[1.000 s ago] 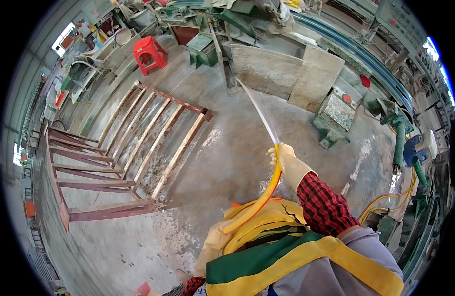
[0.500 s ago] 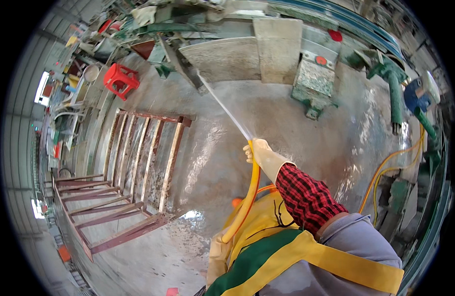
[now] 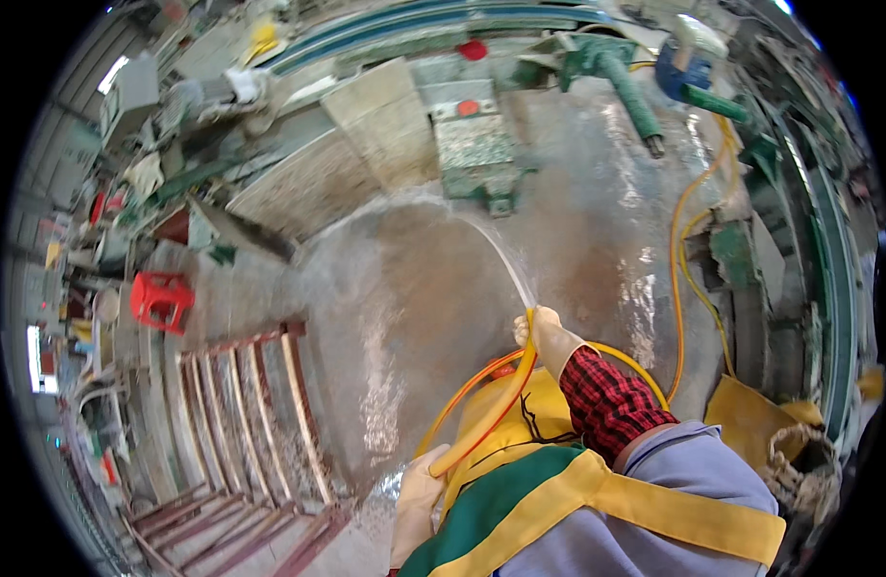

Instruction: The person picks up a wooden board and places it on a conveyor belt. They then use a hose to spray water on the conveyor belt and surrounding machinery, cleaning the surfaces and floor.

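The orange hose (image 3: 481, 423) is gripped near its nozzle by the right hand (image 3: 549, 337) and lower down by the left hand (image 3: 419, 490), its length running up-right toward the wet floor (image 3: 404, 288).

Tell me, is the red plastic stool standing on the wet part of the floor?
No, the red stool stands far left beside the metal frame, away from the wet floor.
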`<action>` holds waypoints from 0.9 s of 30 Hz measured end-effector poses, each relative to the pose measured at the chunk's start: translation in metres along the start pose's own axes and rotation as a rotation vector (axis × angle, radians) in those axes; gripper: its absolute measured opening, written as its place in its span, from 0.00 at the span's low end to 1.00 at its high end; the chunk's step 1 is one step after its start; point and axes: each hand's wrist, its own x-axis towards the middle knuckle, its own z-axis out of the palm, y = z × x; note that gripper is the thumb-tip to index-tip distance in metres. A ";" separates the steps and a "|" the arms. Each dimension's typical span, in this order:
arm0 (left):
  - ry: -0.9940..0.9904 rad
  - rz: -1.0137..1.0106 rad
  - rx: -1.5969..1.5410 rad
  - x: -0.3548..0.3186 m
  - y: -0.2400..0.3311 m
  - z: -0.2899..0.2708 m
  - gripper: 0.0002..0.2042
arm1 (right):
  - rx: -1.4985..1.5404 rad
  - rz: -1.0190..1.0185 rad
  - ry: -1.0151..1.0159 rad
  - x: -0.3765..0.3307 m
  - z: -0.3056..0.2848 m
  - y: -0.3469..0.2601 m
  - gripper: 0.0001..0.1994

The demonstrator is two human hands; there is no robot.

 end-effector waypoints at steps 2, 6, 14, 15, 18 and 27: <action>0.096 0.150 0.043 0.012 -0.024 0.010 0.09 | -0.041 -0.098 0.100 -0.023 -0.013 -0.007 0.18; -0.026 0.258 0.106 0.034 -0.023 0.004 0.14 | -0.037 -0.142 0.148 -0.079 -0.037 -0.027 0.17; -0.192 0.600 -0.033 0.087 -0.012 0.022 0.12 | -0.153 -0.349 0.147 -0.105 -0.074 -0.083 0.17; -0.176 0.631 -0.045 0.094 -0.008 0.024 0.11 | -0.152 -0.321 0.138 -0.105 -0.077 -0.094 0.18; -0.098 0.693 -0.101 0.108 0.003 0.030 0.09 | -0.249 -0.469 -0.002 -0.124 -0.075 -0.108 0.18; -0.053 0.617 0.208 0.121 0.115 0.039 0.08 | -0.101 -0.439 0.018 -0.093 -0.117 -0.173 0.16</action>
